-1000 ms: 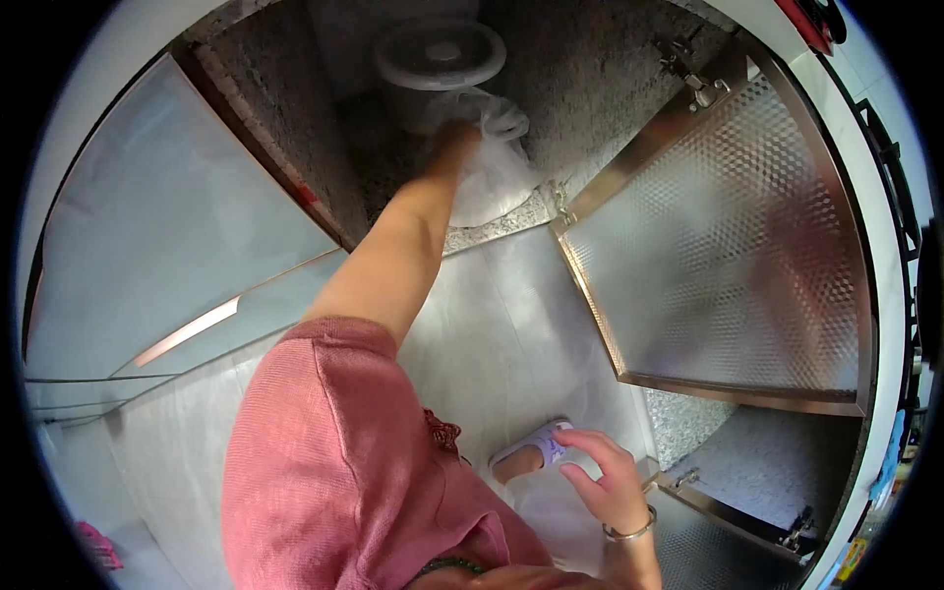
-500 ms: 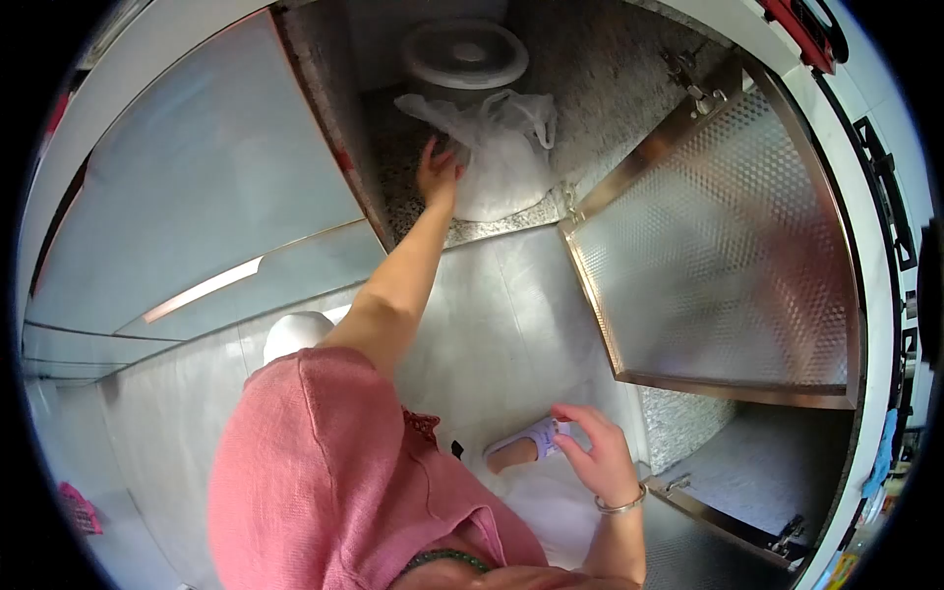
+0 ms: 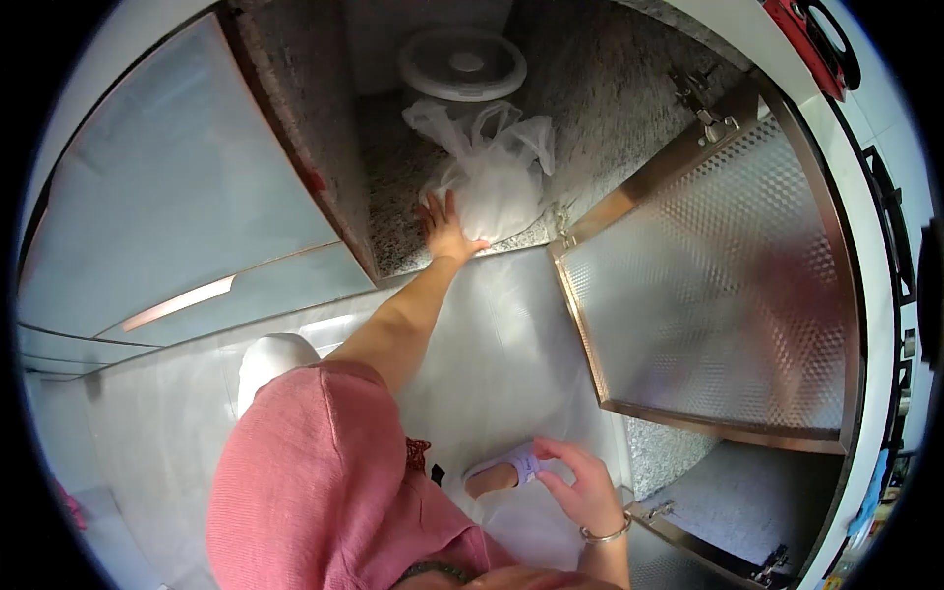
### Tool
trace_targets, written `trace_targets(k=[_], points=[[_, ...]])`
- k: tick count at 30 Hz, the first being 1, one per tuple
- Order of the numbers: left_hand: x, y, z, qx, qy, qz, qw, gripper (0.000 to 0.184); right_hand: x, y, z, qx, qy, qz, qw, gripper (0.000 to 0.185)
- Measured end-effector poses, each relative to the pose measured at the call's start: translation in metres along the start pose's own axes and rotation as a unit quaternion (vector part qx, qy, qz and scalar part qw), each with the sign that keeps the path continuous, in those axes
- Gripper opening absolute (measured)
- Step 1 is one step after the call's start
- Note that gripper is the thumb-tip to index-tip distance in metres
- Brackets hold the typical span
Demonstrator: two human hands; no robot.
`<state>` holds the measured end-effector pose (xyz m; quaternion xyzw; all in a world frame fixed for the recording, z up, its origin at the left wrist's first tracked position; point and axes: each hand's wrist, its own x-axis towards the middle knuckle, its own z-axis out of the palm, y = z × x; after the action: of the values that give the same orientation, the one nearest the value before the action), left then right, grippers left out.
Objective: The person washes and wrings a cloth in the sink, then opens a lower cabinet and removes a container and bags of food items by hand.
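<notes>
A white translucent plastic bag [image 3: 492, 192], tied in loose loops at its top and full of something pale I cannot make out, sits on the speckled cabinet floor. Against its lower front left side rests my left hand [image 3: 450, 234], fingers spread, pressing on the bag without gripping it. My right hand [image 3: 580, 487] hangs in the air low on the right, above a lilac slipper, its fingers bent and apart with nothing visible in them. Behind the bag stands a round white-lidded tub [image 3: 462, 64].
An open textured-glass cabinet door [image 3: 708, 285] juts out on the right, with another open door [image 3: 678, 551] below it. Pale blue-grey cabinet fronts [image 3: 177, 187] line the left. A granite partition [image 3: 600, 98] bounds the bag's right side. Grey tile floor [image 3: 492, 344] lies below.
My left hand has moved from beside the bag's upper left to its lower front, fingers now spread against it. The right hand stays bent in the air. The view has shifted slightly.
</notes>
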<state>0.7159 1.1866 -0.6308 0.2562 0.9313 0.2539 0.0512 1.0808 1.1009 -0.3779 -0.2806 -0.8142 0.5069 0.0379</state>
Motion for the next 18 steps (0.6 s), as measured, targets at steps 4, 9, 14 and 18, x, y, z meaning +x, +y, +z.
trace_targets(k=[4, 9, 14, 18], points=[[0.012, 0.001, 0.024, -0.034, 0.05, -0.032, 0.998, 0.117, 0.007, 0.004, -0.003, -0.012, -0.02, -0.005, 1.0, 0.034], [0.029, 0.011, 0.028, -0.049, 0.063, -0.047, 0.996, 0.112, 0.01, 0.013, -0.005, 0.009, -0.054, 0.015, 0.998, 0.038], [0.061, -0.004, 0.04, -0.012, 0.068, 0.016, 0.997, 0.114, 0.01, 0.01, -0.008, 0.015, -0.05, 0.019, 0.998, 0.038], [0.045, 0.01, -0.011, 0.009, -0.059, -0.019, 0.998, 0.116, 0.011, 0.005, -0.006, 0.009, -0.048, 0.001, 0.999, 0.037]])
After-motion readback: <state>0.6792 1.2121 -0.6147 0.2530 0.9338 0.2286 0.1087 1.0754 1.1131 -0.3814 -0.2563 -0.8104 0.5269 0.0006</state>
